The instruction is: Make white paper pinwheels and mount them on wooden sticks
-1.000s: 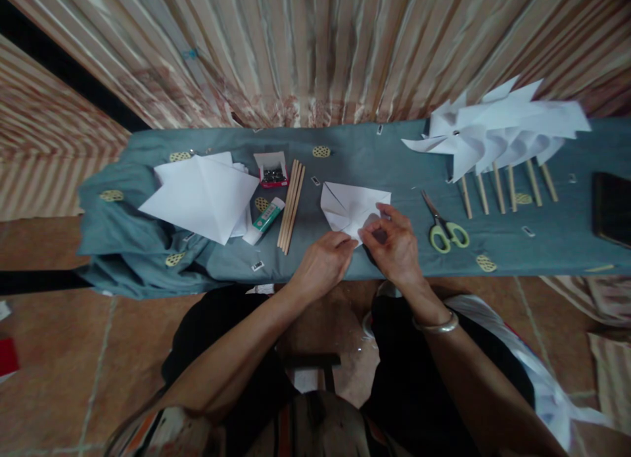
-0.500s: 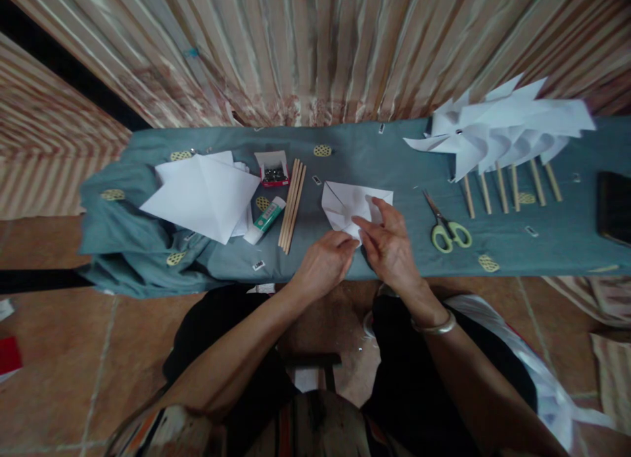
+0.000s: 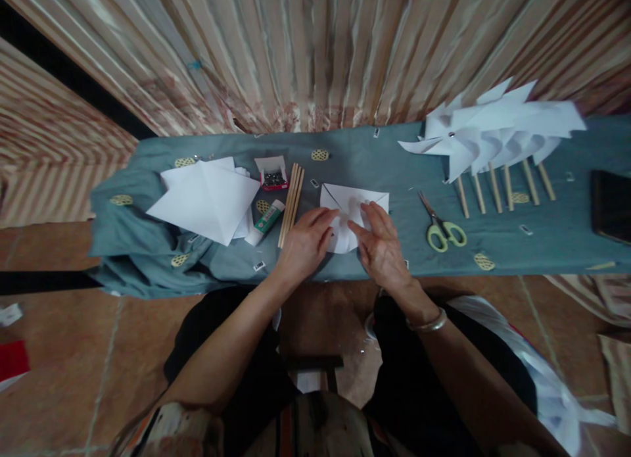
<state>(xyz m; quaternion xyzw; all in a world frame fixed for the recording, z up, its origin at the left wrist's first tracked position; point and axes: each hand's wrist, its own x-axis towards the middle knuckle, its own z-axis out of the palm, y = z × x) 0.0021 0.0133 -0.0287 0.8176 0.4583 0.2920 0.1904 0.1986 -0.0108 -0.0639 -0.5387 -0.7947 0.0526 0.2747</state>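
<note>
A white folded paper (image 3: 352, 194) with cut slits lies between my hands near the front of the cloth-covered table. My left hand (image 3: 306, 239) is at its left side, fingers bent together over the edge, seemingly pinching a corner. From the right, my right hand (image 3: 383, 245) rests on the paper, thumb and fingertips apart near its middle. Both hands hide parts of the folds. Close to my left hand lie several thin wooden sticks (image 3: 293, 194). Green-handled scissors (image 3: 438, 227) lie to the right of my right hand.
Stacked white paper pieces (image 3: 207, 197) lie at left, beside a glue stick box (image 3: 266, 221) and an open box of pins (image 3: 273, 175). Finished paper pinwheels (image 3: 493, 131) on sticks lie at right. A dark object (image 3: 611, 204) sits at the right edge. A curtain (image 3: 315, 56) hangs behind.
My left hand has moved from the paper's bottom corner up and left to its left side. My right hand's fingers have shifted slightly on the paper. The view has moved a little.
</note>
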